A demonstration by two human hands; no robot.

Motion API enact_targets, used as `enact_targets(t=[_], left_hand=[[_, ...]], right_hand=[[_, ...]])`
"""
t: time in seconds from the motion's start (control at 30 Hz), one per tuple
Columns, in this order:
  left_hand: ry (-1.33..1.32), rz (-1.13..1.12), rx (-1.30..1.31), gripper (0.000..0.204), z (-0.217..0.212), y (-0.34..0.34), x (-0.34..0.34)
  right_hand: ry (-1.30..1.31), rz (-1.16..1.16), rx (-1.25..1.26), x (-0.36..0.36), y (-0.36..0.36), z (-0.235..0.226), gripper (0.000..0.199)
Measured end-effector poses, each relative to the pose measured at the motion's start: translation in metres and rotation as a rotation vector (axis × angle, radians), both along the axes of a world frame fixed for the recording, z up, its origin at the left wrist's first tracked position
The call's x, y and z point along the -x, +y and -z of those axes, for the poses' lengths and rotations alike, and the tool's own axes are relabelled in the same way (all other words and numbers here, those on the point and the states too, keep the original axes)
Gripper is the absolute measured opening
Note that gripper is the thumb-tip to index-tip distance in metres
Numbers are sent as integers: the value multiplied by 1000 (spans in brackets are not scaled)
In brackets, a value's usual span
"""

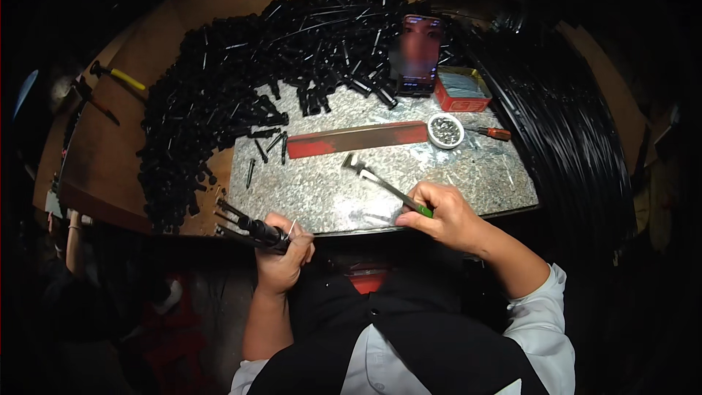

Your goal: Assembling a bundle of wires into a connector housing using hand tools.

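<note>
My left hand [284,256] is closed around several dark tubular parts [256,230] at the near left edge of the stone slab [322,197]. Their ends stick out to the left, and a thin pale strand shows by my fingers. My right hand [447,213] grips a small hammer [387,184] by its handle, whose green end shows at my fingers. The metal head points away to the left, over the slab. Beyond it lies a long reddish bar [358,139] with a dark worn face. A white round tub [446,132] of small shiny metal pieces stands at the bar's right end.
A big heap of black parts [219,80] covers the far left. Long black rods [563,110] lie along the right. A lit phone [420,55] stands behind a red box [462,102]. An orange-handled screwdriver [497,133] and yellow-handled tool [126,77] lie at opposite sides.
</note>
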State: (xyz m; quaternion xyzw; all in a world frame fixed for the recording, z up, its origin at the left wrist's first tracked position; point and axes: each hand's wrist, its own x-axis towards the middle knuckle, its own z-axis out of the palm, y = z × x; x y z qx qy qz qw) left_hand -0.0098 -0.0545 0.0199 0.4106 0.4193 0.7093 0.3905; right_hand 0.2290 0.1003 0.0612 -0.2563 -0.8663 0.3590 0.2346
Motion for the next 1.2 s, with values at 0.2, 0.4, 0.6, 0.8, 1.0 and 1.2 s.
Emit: enact_targets(t=[0.2, 0.4, 0.6, 0.8, 1.0, 1.2], left_hand=[[-62, 164, -104, 69, 2, 6, 5], [-160, 133, -30, 90, -3, 3, -2], [-60, 81, 44, 88, 3, 7, -6], [-2, -11, 113, 81, 16, 2, 1], [-5, 62, 138, 81, 9, 4, 5], [-16, 200, 88, 62, 4, 5, 5]], right_hand=[[46, 6, -713, 21, -13, -22, 29], [-50, 150, -1162, 35, -16, -23, 21], [-26, 70, -1152, 40, -27, -22, 21], [-255, -104, -879, 32, -34, -26, 15], [-234, -228, -783, 23, -37, -17, 13], [-386, -539, 1322, 20, -39, -18, 25]])
